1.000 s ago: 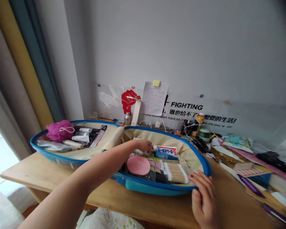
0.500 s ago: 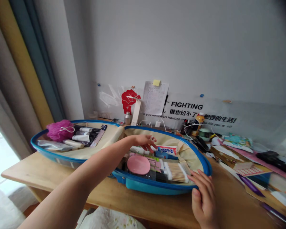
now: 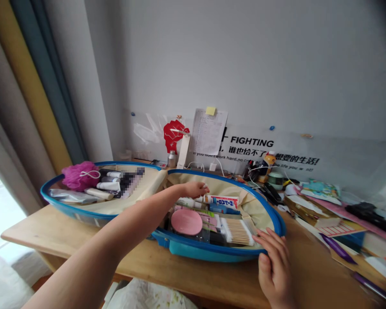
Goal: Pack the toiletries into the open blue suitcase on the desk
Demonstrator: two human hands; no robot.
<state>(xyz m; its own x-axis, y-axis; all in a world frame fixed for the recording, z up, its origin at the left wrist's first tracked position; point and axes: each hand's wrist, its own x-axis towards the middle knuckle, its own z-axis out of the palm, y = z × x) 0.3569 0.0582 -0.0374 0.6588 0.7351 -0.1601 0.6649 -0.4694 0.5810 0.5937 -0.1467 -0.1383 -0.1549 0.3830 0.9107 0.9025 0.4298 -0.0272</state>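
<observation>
An open blue case (image 3: 212, 251) with a beige lining lies on the wooden desk in two halves. My left hand (image 3: 196, 189) reaches into the right half with its fingers curled together, just above the left end of a white toothpaste tube (image 3: 223, 201) and a small white bottle (image 3: 186, 202). Whether those fingers hold anything I cannot make out. My right hand (image 3: 274, 266) lies flat on the case's front right rim, fingers stretched out, beside a pack of cotton swabs (image 3: 238, 232). A round pink compact (image 3: 186, 222) sits in front of my left hand.
The case's left half (image 3: 67, 209) holds a purple bath sponge (image 3: 78, 175) and several tubes. Papers, pens and a black object (image 3: 371, 216) crowd the desk's right side. Bottles and cables line the wall under a "FIGHTING" sign (image 3: 251, 142). Curtains hang at left.
My left hand rose off the toothpaste tube and spread its fingers, then drew them together again above the tube's left end. My right hand stayed on the rim.
</observation>
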